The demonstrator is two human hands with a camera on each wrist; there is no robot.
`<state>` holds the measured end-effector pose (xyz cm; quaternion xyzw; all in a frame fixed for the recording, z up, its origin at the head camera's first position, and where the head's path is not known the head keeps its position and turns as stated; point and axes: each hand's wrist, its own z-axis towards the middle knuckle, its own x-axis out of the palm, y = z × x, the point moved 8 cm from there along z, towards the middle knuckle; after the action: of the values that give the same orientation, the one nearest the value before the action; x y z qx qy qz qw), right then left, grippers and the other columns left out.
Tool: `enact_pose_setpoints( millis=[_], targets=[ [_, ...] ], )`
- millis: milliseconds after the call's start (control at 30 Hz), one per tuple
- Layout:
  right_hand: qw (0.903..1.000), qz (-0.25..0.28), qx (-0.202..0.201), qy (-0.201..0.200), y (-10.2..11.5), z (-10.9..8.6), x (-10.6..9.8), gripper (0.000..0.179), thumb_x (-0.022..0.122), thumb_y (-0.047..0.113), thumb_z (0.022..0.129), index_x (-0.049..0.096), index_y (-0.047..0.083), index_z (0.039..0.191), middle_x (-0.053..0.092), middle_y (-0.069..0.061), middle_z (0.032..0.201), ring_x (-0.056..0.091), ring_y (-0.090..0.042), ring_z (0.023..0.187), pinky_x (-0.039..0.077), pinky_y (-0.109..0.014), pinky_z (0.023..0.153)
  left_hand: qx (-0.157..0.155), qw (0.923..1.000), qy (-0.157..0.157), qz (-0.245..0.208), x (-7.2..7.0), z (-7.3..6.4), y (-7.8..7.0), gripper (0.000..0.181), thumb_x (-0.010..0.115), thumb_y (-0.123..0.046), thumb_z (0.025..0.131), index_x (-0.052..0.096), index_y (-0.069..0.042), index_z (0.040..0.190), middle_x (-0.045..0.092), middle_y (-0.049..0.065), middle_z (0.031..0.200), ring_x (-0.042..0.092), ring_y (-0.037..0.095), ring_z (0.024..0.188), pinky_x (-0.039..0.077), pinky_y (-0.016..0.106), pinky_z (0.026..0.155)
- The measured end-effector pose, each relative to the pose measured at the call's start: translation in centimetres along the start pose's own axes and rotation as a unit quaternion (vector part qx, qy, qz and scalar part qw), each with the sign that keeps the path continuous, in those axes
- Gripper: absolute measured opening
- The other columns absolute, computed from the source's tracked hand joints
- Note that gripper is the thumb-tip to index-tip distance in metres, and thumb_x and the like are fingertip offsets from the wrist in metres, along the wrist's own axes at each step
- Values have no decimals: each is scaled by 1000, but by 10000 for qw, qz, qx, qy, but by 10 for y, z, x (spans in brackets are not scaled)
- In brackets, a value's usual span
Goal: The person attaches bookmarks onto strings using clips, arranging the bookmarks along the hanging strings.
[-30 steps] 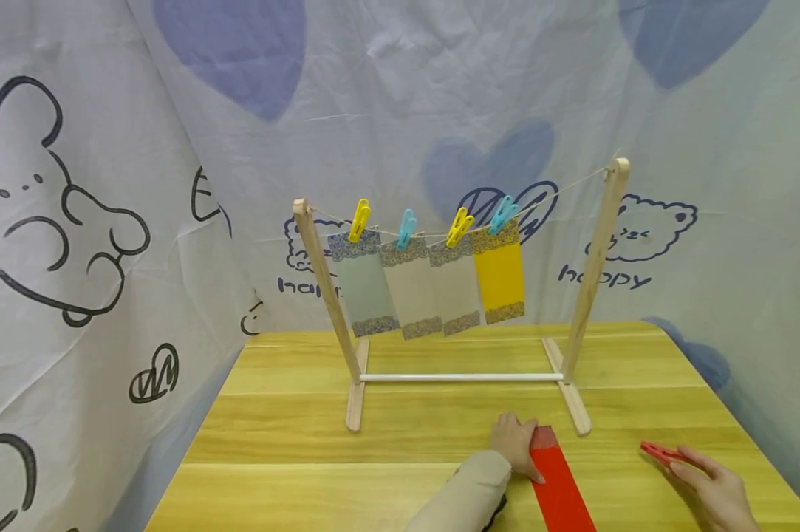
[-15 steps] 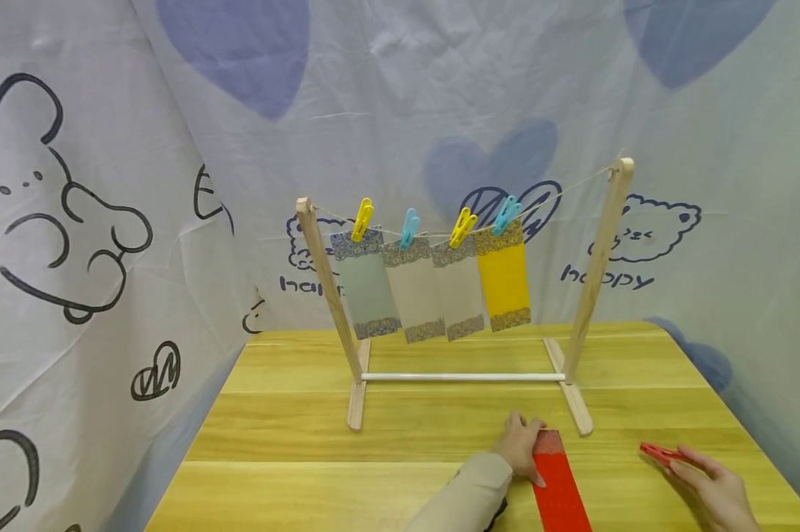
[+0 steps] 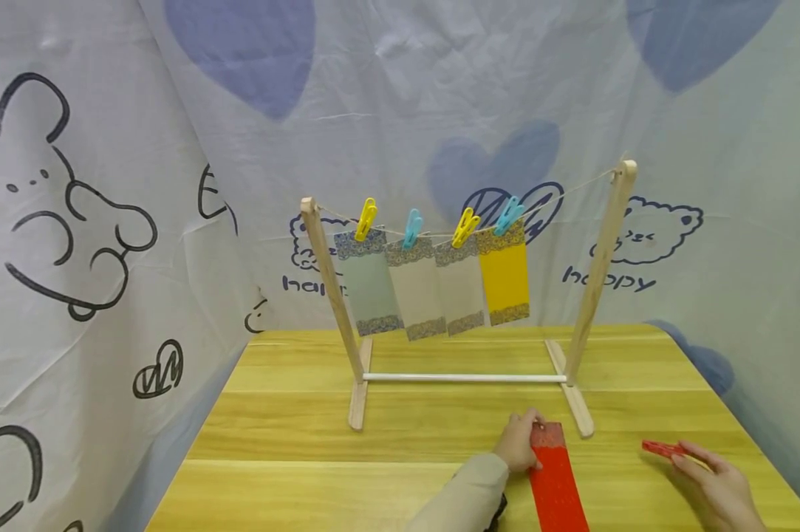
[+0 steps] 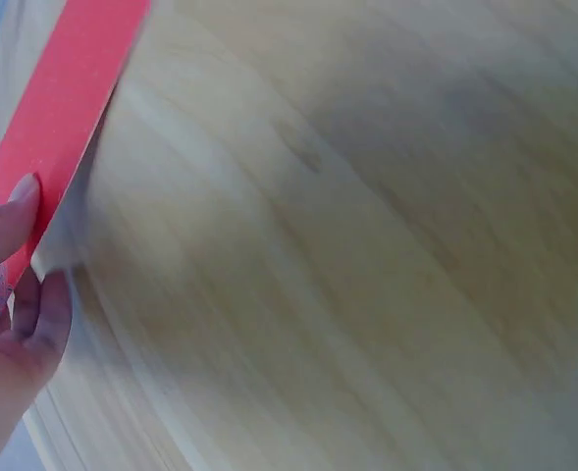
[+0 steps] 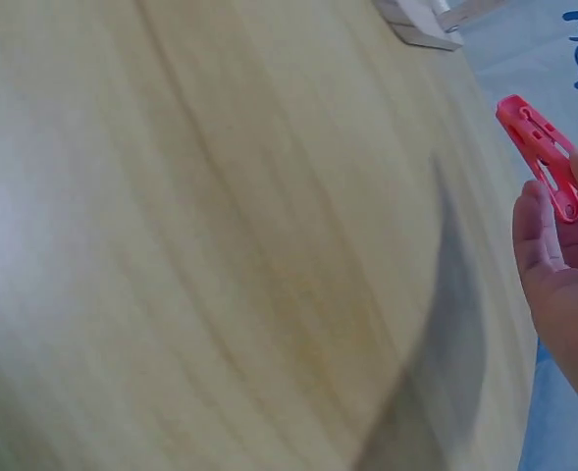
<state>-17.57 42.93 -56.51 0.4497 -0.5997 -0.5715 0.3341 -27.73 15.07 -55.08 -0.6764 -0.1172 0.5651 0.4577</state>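
A long red card (image 3: 555, 473) with a patterned end band slants over the table, and my left hand (image 3: 518, 443) pinches its far left edge. In the left wrist view the thumb lies on top of the red card (image 4: 58, 118) and the fingers are beneath, with that end lifted off the wood. My right hand (image 3: 722, 480) holds a red clothespin (image 3: 662, 448) at the right of the table. The right wrist view has this clothespin (image 5: 544, 157) between thumb and fingers, above the tabletop.
A wooden stand (image 3: 595, 273) with a sagging string is at the table's back. From it hang a pale green card (image 3: 371, 288), two cream cards and a yellow card (image 3: 506, 277), under yellow and blue clothespins. A white rod (image 3: 462, 377) joins the stand's feet.
My left hand has gone from lying along the red card's edge to pinching it, and the card's far end has come up. The right hand has turned the clothespin slightly.
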Motion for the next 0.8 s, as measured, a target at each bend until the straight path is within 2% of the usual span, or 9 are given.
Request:
enact_pose_setpoints(
  millis=[67,167,267,333,433,500,700,733,800],
  targets=[
    [9997,-121,-227,-13,7,0,-1,24,67,19,81,65,43,82,50,33,83,44,16,75,43,-8,60,148,9992,-192,-302,-3,2,-1,61,80,12,52,50,-16,97,46,-2,91,45,8,82,40,16,62],
    [9954,865,-301,281,13,1,4,27,63,8,83,69,35,85,58,25,86,52,11,75,47,-11,63,311,9946,-502,-852,-8,5,-2,54,77,15,55,54,-11,96,52,-2,89,46,6,77,41,15,59],
    [9772,2038,-222,554,16,5,9,31,59,-3,83,71,25,86,64,13,86,61,-1,75,49,-16,66,279,9851,-764,-1518,-13,8,-4,46,74,17,57,57,-6,92,52,-3,79,44,3,62,43,15,49],
    [9699,2357,-186,577,14,10,8,31,60,-5,81,72,23,86,65,10,86,62,-4,76,50,-17,68,158,9788,-869,-1849,-16,9,-5,42,72,19,59,59,-4,91,47,-4,74,40,2,56,43,16,45],
    [9656,2528,-215,568,2,26,-2,31,61,-5,81,72,22,89,66,9,87,63,-6,78,49,-18,69,-61,9720,-956,-2145,-19,10,-7,40,70,19,60,60,-4,91,45,-6,74,41,1,55,43,16,46],
    [9591,2751,-292,605,-9,40,-10,31,61,-6,80,71,20,94,66,6,90,63,-8,81,49,-20,71,-159,9684,-987,-2287,-22,11,-9,40,69,20,61,60,-4,92,44,-6,75,40,1,57,42,15,48],
    [9269,3646,-682,573,-31,81,-34,38,53,-15,81,62,5,113,65,-5,96,63,-18,85,48,-25,74,-436,9519,-1067,-2839,-35,16,-15,39,66,20,66,60,-6,93,44,-6,78,37,5,57,41,16,48],
    [9243,3702,-754,539,-32,87,-37,39,53,-15,81,61,4,115,65,-7,97,63,-19,86,48,-26,74,-417,9504,-1116,-2874,-38,17,-17,38,66,20,66,60,-6,94,45,-6,79,37,5,57,42,17,48],
    [9261,3639,-896,428,-29,95,-43,41,53,-16,81,59,3,117,65,-7,97,63,-20,85,48,-26,74,-416,9461,-1203,-2978,-45,19,-20,38,65,19,67,60,-7,94,48,-6,82,40,5,59,44,17,50]
  ],
)
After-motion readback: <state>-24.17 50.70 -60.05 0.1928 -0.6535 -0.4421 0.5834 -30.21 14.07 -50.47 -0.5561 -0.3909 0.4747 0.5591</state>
